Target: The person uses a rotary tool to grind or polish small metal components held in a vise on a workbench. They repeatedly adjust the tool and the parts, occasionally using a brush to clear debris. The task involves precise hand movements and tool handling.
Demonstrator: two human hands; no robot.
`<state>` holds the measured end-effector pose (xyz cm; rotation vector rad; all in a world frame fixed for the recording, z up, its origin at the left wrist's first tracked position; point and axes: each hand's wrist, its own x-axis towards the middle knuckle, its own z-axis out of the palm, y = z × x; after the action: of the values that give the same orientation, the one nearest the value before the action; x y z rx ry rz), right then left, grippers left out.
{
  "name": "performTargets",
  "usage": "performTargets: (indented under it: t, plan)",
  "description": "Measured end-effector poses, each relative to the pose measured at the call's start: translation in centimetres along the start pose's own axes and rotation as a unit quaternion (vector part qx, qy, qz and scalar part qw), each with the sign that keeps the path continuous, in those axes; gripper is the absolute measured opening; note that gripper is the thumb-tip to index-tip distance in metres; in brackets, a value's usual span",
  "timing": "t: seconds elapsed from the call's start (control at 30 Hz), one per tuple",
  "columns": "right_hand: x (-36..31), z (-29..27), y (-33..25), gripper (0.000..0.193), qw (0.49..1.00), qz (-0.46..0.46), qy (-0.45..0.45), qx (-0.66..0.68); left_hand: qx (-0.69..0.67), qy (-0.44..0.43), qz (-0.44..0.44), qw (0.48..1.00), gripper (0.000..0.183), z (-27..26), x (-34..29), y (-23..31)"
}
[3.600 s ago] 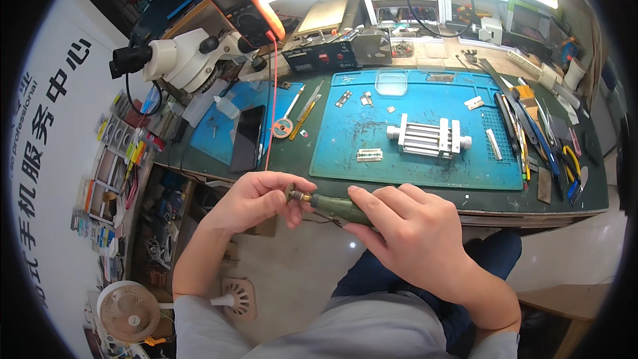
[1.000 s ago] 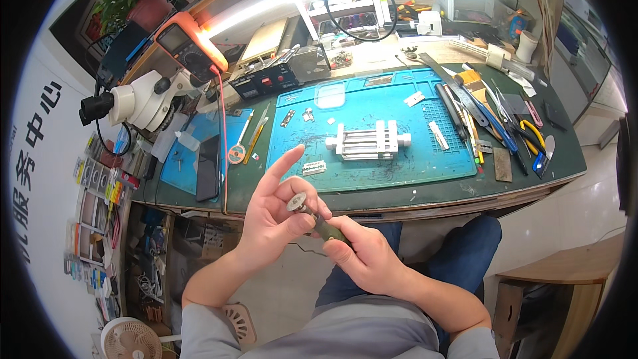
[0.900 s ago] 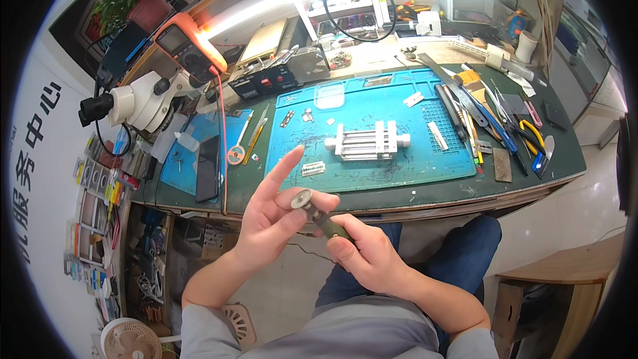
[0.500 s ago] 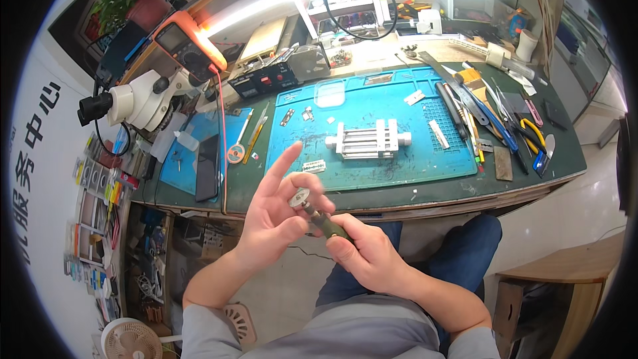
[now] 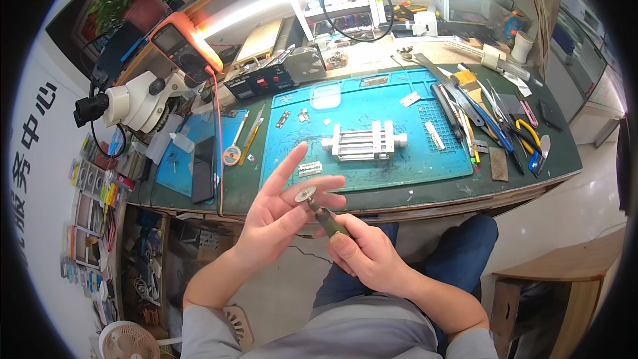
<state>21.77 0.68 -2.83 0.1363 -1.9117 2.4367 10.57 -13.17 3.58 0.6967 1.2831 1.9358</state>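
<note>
Nearer the person than the blue mat [image 5: 432, 167], the right hand [image 5: 365, 256] grips a green rotary tool [image 5: 333, 225], its long axis slanting, disc [image 5: 305, 193] toward the mat's left part; the left hand [image 5: 272, 218] spreads beside it, whereas earlier its fingers curled there and the tool lay closer to parallel with the mat's near edge

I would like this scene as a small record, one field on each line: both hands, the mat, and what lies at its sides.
Right hand: grips green handheld tool
Left hand: spread open by the round disc at the tool's tip; contact unclear
Large blue mat: bears silver clamp, razor blade
Left of mat: dark phone, white microscope
Right of mat: yellow-handled pliers
</note>
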Motion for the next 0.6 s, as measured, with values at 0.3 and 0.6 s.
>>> performTargets:
  t: [0.3,0.6]
  plan:
    - [-0.1,0.0,-0.1,0.039,1.000,0.018,-0.005,0.015,0.013,-0.056,0.005,0.998,0.081,-1.1,0.1,-0.2]
    - [0.1,0.1,-0.4,0.037,1.000,0.027,-0.001,0.009,0.047,-0.024,0.018,0.998,0.080,-1.1,0.2,-0.1]
